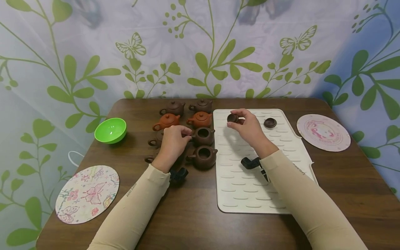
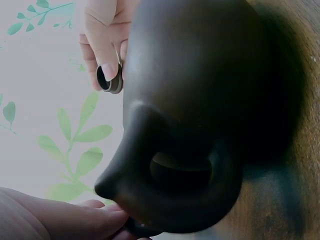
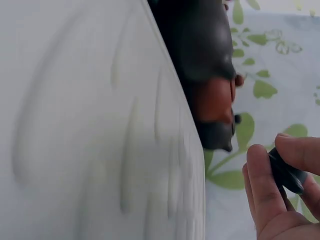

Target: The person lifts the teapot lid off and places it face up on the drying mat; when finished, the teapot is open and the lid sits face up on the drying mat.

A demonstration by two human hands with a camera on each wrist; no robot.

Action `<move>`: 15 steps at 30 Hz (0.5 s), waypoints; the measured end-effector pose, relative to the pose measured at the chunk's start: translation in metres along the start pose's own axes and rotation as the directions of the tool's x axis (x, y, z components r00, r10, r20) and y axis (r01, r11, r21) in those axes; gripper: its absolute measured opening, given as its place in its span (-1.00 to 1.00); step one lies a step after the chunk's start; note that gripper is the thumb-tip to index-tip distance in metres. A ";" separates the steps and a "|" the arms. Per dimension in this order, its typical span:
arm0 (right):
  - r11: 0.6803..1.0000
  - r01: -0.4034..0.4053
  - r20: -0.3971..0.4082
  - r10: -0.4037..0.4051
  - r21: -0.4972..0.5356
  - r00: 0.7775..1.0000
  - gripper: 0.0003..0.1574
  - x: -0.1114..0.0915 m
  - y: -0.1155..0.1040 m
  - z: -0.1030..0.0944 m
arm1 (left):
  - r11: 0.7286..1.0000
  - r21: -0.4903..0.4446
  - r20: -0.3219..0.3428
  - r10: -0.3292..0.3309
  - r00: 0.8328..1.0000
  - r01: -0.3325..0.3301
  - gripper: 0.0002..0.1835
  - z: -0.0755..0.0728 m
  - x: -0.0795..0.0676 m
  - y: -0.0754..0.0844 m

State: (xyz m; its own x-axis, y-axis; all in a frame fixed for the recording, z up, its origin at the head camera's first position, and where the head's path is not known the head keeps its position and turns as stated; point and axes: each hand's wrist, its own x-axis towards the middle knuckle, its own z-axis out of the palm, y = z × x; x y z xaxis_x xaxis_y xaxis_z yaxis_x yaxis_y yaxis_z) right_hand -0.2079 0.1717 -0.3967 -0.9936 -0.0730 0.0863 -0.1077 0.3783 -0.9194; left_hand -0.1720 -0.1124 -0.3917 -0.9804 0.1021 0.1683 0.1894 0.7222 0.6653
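Observation:
My left hand (image 1: 173, 145) pinches the handle side of a lidless dark brown teapot (image 1: 203, 136), its thumb and fingertips together there. Just in front stands a second lidless brown teapot (image 1: 204, 158), whose handle (image 2: 200, 215) looms large in the left wrist view. Over the white mat, my right hand (image 1: 248, 126) holds a small dark teapot lid (image 1: 232, 118) between thumb and fingers, hollow side showing; the right wrist view shows the lid (image 3: 286, 172) in its fingertips. Another dark lid (image 1: 270, 123) lies upside down on the mat.
Behind stand two orange teapots (image 1: 200, 119) and two lidded brown ones (image 1: 201, 105). My left hand partly hides more brown teapots (image 1: 155, 139). Beside them lies the ridged white mat (image 1: 237, 187). A green bowl (image 1: 110, 131) and round placemats (image 1: 89, 194) flank the table.

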 end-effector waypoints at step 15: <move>0.976 -0.100 0.028 0.108 -0.193 0.994 -0.34 0.022 0.015 -0.067 | 1.000 -0.011 -0.002 0.008 1.000 -0.008 -0.89 -0.001 -0.001 0.001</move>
State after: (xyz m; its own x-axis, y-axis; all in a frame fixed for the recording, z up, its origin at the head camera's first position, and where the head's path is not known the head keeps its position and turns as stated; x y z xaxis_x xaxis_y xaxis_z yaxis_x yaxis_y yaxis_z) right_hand -0.2338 0.2374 -0.3827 -0.9980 -0.0578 -0.0239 -0.0122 0.5546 -0.8321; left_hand -0.1713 -0.1127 -0.3907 -0.9787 0.1067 0.1751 0.1980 0.7139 0.6717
